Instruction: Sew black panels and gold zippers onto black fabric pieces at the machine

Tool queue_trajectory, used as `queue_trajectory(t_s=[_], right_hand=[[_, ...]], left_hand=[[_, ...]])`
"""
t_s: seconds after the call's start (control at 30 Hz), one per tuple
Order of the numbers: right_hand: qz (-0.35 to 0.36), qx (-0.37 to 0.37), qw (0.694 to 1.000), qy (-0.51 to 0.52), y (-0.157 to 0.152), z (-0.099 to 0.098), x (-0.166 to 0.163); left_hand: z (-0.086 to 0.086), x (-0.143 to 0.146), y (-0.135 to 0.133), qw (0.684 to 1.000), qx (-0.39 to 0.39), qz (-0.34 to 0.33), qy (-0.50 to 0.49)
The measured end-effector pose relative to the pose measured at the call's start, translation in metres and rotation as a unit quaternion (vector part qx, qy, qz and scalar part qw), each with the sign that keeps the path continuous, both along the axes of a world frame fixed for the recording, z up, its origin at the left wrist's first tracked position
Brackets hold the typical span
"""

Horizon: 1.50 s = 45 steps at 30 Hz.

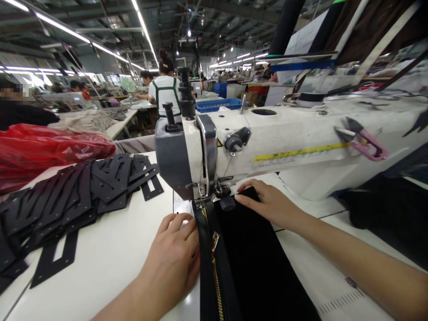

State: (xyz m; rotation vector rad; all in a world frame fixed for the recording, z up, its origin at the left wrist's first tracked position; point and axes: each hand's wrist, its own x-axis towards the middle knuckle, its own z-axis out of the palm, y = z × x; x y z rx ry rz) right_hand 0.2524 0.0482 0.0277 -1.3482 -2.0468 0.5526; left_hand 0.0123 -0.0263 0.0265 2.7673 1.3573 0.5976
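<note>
A black fabric piece (261,267) lies under the presser foot of a white sewing machine (294,129). Along its left side runs a gold-toothed zipper (218,281), with a metal zipper pull (215,242) a little in front of the foot. My left hand (177,252) is at the fabric's left edge, fingers curled against the zipper strip; its thumb is mostly hidden. To the right of the needle area, my right hand (267,203) grips the fabric's far edge, thumb on top and fingers behind. The fabric's near end runs out of view.
Many black slotted panels (67,200) are heaped on the white table (110,267) at left, by a red plastic bag (50,151). Pink-handled snips (368,142) rest against the machine arm. Dark cloth (384,214) lies at right. Ahead sits a person (165,91) near a blue basket (217,104).
</note>
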Motion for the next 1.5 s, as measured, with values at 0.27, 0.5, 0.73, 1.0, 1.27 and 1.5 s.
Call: queue_trajectory(t_s=[0.27, 0.5, 0.73, 1.0, 1.27, 1.5], right_hand=[[-0.068, 0.187, 0.950, -0.243, 0.016, -0.019, -0.012], [0.020, 0.353, 0.897, -0.267, -0.020, -0.002, -0.029], [0.182, 0.230, 0.951, -0.099, -0.043, -0.017, -0.054], [0.192, 0.214, 0.951, -0.117, -0.042, -0.019, -0.054], [0.202, 0.215, 0.948, -0.120, -0.041, -0.020, -0.052], [0.213, 0.241, 0.939, -0.121, -0.038, -0.018, -0.052]], left_hand=[[-0.006, -0.001, 0.003, 0.999, 0.035, -0.012, -0.013], [-0.005, 0.000, -0.002, 0.998, 0.046, 0.041, -0.021], [-0.014, -0.008, 0.000, 0.994, 0.099, -0.001, 0.037], [-0.015, -0.008, 0.005, 0.996, 0.090, -0.023, -0.017], [-0.009, -0.007, 0.005, 0.996, 0.082, -0.018, 0.011], [-0.002, -0.005, 0.005, 0.996, 0.081, -0.021, 0.020]])
